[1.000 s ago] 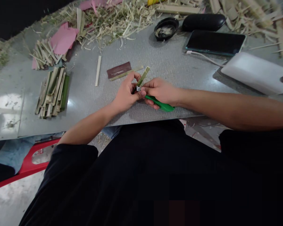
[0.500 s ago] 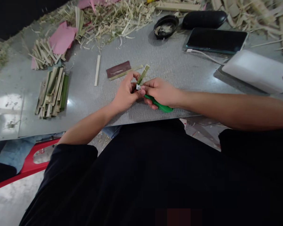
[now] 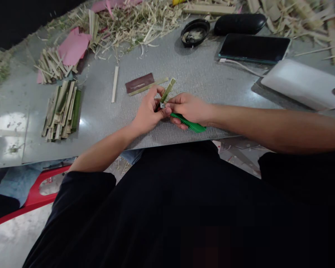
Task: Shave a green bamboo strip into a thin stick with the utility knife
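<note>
Near the table's front edge, my left hand (image 3: pixel 147 111) is closed around a short green-and-tan bamboo strip (image 3: pixel 168 89), whose upper end sticks up past the fingers. Its lower end is hidden in the hand. My right hand (image 3: pixel 191 109) grips a green-handled utility knife (image 3: pixel 194 126); the blade end meets the strip between the two hands and is mostly covered by fingers. Just behind the left hand lie a dark brown rectangular piece (image 3: pixel 140 83) and a thin strip (image 3: pixel 145 89) along its edge. Another pale strip (image 3: pixel 115 84) lies apart to the left.
A pile of bamboo strips (image 3: pixel 61 111) lies at left, thinner sticks (image 3: pixel 51 65) and pink paper (image 3: pixel 74 44) behind it. Shavings (image 3: pixel 145 22) cover the back. A black dish (image 3: pixel 194 32), black case (image 3: pixel 240 24), phone (image 3: pixel 254 48) and white power bank (image 3: pixel 304 83) sit at right.
The knife's blade end has shifted slightly down along the bamboo strip, toward the left thumb. Both hands keep their hold, and the view has moved a little.
</note>
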Action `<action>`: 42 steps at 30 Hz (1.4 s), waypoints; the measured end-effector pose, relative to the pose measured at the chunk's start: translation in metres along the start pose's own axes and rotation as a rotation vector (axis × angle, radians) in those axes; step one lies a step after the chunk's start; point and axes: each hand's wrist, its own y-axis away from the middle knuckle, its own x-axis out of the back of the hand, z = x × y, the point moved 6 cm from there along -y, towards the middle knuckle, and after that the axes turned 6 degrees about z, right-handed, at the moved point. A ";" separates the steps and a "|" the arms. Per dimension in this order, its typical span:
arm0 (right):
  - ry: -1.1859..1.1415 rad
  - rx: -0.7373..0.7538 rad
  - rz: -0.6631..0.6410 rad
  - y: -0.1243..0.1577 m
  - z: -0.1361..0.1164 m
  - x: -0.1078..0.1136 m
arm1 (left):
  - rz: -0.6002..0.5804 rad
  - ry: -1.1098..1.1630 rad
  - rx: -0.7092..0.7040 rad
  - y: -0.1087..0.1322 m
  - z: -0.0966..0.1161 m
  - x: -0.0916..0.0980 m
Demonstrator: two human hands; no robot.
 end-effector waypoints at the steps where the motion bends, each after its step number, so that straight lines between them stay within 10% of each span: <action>1: -0.006 0.010 0.019 0.001 -0.001 -0.001 | 0.008 -0.001 -0.005 0.000 -0.001 0.001; 9: 0.020 -0.012 0.184 0.012 -0.014 -0.008 | -0.027 0.030 -0.010 -0.004 -0.003 0.002; 18: 0.031 -0.068 -0.023 0.002 -0.005 -0.003 | 0.030 -0.021 -0.027 0.000 -0.004 0.002; 28: 0.008 0.052 0.193 0.013 -0.017 -0.004 | 0.098 -0.041 0.000 -0.006 -0.015 0.008; 42: 0.063 0.048 0.093 0.004 -0.008 0.003 | 0.089 -0.002 0.019 -0.003 -0.004 0.001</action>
